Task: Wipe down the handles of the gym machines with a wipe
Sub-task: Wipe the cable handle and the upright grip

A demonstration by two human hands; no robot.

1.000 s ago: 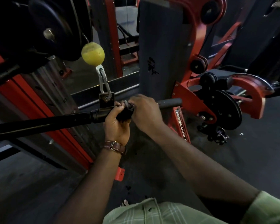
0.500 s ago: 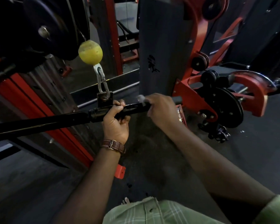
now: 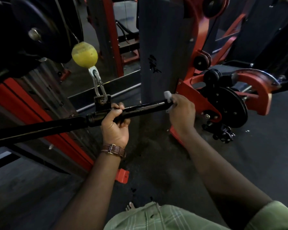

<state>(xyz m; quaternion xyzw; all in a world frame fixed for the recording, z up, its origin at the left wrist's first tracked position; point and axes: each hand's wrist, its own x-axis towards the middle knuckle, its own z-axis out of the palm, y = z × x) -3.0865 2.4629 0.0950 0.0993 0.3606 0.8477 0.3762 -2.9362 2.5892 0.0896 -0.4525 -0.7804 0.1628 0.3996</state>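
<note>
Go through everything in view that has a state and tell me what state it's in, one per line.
bar handle: hangs from the carabiner, tilted, held by both hands
wipe: bunched, wrapped on the bar's right end
left hand: grips the bar near its middle
right hand: grips the wipe at the bar's end
carabiner: closed, linking yellow ball to bar

shirt (image 3: 165, 218): green plaid, short sleeves | left wrist: brown leather watch strap (image 3: 113, 149), metal buckle
</note>
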